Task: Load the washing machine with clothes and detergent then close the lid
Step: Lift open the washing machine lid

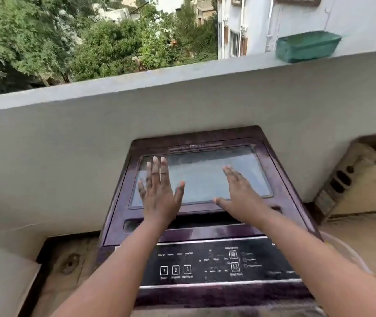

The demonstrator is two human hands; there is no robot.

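While every finger on both hands lies straight and spread, gripping nothing, the left hand (158,197) is stretched over the near left part of the glass lid (202,177) and the right hand (239,195) over its near right part; whether the palms actually press on the glass or hover just above it cannot be told through the blur. That lid lies flat and shut on the purple washing machine (205,225), which stands against a pale parapet wall (68,138), with its dark control panel (216,266) nearest the person. No clothes or detergent show anywhere in view, and the drum's contents are hidden behind the cloudy glass, so how far the loading has gone is unclear. If the lid must come up, flat palms on smooth glass give poor purchase; they could slide, and the recess along the lid's near edge looks the safer place to lift from. A lid let go partway would likely slam and could catch fingertips at that front edge. On the parapet's top sits a green box (308,46), well apart from the hands.
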